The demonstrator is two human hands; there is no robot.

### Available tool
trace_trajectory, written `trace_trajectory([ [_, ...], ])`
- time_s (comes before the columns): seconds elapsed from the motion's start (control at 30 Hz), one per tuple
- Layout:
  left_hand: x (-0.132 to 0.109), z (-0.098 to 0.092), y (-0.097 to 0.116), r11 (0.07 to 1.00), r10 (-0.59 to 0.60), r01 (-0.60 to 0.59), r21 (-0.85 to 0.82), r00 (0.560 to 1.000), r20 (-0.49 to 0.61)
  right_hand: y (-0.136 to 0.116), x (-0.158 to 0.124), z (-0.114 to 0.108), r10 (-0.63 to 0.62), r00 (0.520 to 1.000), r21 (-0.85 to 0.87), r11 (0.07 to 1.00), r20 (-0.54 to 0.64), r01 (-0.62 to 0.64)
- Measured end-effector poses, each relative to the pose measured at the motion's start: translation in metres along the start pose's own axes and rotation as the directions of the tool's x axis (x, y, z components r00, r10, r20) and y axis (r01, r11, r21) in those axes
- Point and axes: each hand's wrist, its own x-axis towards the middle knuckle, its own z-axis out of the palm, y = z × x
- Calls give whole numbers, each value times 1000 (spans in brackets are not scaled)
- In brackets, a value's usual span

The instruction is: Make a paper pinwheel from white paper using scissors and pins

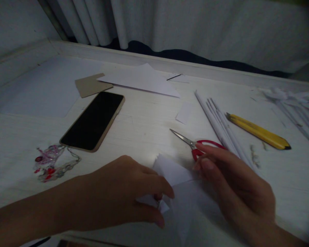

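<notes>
My left hand (pixel 123 193) rests near the table's front edge, its fingers pinched on a folded piece of white paper (pixel 173 171). My right hand (pixel 234 181) lies just right of that paper with its fingers loosely curled, the fingertips touching the paper's right edge. Red-handled scissors (pixel 193 142) lie shut on the table right beyond those fingertips, partly hidden by them. I cannot see anything inside the right hand.
A black phone (pixel 94 120) lies screen-up at left, with a red-and-clear charm (pixel 50 163) beside it. Rolled white paper sticks (pixel 221 127), a yellow utility knife (pixel 259 132), paper scraps (pixel 296 103), a brown card (pixel 90 85) and white sheets (pixel 141 79) lie further back.
</notes>
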Motion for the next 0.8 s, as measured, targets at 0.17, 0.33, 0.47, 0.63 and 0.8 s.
trace_trajectory([
  [0.17, -1, -2, -2, 969, 93, -103, 226, 994, 52, -4, 17, -9, 177, 981, -17, 984, -84, -179],
  [0.33, -1, -5, -4, 946, 139, -128, 298, 990, -13, -7, 25, -20, 133, 984, -167, 974, -121, -152],
  [0.47, 0, -6, -6, 958, 83, -70, 279, 996, -33, -4, 24, -28, 77, 991, -260, 960, -112, -104],
  [0.63, 1, -5, -8, 986, -5, 34, 166, 985, -171, -1, 25, -30, -66, 997, -407, 913, -48, 41],
  [0.8, 4, -9, -7, 998, -48, 53, 28, 989, -140, 6, 31, -30, -157, 951, -380, 890, 265, 252],
])
